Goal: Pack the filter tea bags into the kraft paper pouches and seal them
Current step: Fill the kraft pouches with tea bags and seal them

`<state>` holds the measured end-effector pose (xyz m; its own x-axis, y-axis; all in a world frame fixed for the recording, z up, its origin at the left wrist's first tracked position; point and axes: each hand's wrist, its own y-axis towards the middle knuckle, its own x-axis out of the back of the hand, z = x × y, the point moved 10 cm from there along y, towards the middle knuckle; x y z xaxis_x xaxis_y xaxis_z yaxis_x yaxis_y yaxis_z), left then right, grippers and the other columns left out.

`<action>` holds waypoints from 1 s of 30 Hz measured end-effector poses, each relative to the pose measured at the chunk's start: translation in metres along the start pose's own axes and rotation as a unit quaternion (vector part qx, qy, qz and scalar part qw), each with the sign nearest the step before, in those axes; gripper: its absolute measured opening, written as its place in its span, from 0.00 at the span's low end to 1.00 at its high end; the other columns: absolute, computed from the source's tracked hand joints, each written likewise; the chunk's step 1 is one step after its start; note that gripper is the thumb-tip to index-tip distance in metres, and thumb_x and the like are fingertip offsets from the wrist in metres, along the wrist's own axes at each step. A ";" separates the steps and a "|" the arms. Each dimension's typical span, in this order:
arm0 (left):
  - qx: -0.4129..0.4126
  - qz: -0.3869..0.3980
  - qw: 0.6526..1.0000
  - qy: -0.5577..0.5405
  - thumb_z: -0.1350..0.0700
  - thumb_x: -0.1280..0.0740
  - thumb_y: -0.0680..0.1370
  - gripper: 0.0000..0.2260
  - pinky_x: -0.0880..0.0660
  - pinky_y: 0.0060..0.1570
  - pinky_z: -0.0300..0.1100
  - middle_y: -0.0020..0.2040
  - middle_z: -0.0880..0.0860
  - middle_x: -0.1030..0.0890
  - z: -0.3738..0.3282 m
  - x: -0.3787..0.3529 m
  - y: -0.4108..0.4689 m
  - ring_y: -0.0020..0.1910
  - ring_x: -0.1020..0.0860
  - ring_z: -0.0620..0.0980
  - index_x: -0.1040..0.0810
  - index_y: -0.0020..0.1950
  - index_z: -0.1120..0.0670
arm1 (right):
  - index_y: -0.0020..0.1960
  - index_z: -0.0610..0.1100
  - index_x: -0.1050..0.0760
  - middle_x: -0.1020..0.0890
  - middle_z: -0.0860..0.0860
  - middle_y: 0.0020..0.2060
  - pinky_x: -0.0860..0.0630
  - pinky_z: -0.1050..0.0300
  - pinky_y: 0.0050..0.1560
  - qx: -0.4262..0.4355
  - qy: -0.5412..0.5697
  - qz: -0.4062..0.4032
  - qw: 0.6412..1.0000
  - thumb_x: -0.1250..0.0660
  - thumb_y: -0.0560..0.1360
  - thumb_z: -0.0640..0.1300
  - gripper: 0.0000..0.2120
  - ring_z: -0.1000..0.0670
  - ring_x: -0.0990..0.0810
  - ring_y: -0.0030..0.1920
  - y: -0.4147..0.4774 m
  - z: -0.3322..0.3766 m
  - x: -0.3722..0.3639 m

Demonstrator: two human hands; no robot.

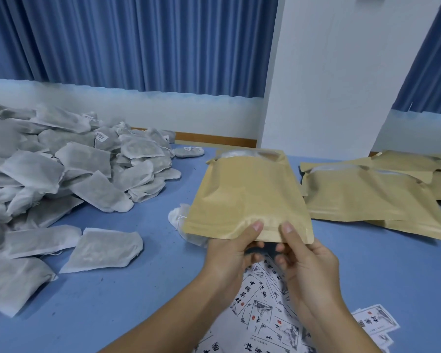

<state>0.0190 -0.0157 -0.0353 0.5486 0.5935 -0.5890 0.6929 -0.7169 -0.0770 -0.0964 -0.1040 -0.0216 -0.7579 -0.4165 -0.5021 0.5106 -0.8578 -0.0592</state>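
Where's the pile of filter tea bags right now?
In the head view, the pile of filter tea bags sits on the left of the blue table, left of the held kraft pouch, before the blue curtain.

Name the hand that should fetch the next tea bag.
Left, probably. The heap of pale filter tea bags lies on the side of the left hand; the right hand, pinching the near edge of the tan kraft paper pouch, must cross over.
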 end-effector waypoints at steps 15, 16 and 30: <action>0.000 -0.027 1.000 0.013 0.59 0.24 0.73 0.15 0.27 0.29 0.42 0.38 0.60 0.21 0.008 0.000 -0.003 0.35 0.23 0.54 0.19 0.54 0.67 | 0.38 0.36 0.22 0.25 0.43 0.29 0.24 0.47 0.41 -0.014 -0.051 0.004 0.999 0.25 0.72 0.38 0.09 0.45 0.25 0.32 0.001 -0.006 -0.005; -0.003 -0.034 0.999 0.011 0.57 0.24 0.74 0.14 0.27 0.27 0.41 0.38 0.60 0.21 0.007 0.001 -0.003 0.34 0.23 0.53 0.19 0.53 0.65 | 0.39 0.36 0.22 0.25 0.44 0.29 0.24 0.49 0.39 -0.013 -0.047 0.001 0.999 0.25 0.72 0.38 0.08 0.46 0.26 0.32 0.001 -0.005 -0.004; -0.038 0.061 0.994 0.081 0.42 0.31 0.78 0.20 0.28 0.29 0.43 0.42 0.60 0.17 -0.004 0.001 0.007 0.33 0.21 0.52 0.18 0.53 0.59 | 0.47 0.37 0.22 0.21 0.47 0.34 0.25 0.60 0.33 -0.053 0.038 0.008 0.998 0.24 0.71 0.42 0.11 0.50 0.25 0.33 0.006 -0.003 0.001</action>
<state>0.0263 -0.0186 -0.0338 0.6952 0.5594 -0.4515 0.6464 -0.7612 0.0522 -0.0927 -0.1089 -0.0254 -0.7182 -0.4022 -0.5678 0.5656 -0.8128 -0.1396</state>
